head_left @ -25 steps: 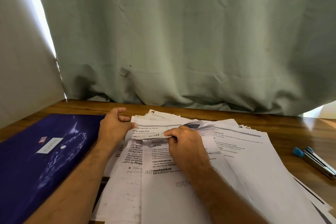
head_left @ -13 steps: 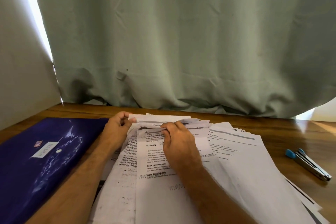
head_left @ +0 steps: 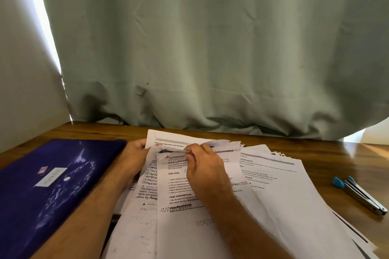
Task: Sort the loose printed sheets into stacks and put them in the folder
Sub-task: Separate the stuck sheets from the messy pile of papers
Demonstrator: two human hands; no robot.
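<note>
A loose pile of printed sheets (head_left: 277,191) lies fanned across the wooden table in front of me. My left hand (head_left: 134,160) grips the left edge of the sheets near their top. My right hand (head_left: 205,166) pinches the curled top edge of the uppermost sheet (head_left: 179,227), which carries headings like TASK GOAL. One sheet (head_left: 168,140) sticks out flat behind both hands. A closed dark blue folder (head_left: 48,191) with a white label lies to the left of the pile, next to my left forearm.
A blue-handled metal stapler (head_left: 360,194) rests on the table (head_left: 336,153) to the right of the papers. A pale green curtain (head_left: 210,48) hangs right behind the table's far edge. Bright light comes through a gap at the left.
My right hand has slid toward the top edge of the front sheet and lifted it. My left hand closed in on the left edge of the sheets. The back sheet now shows flatter.
</note>
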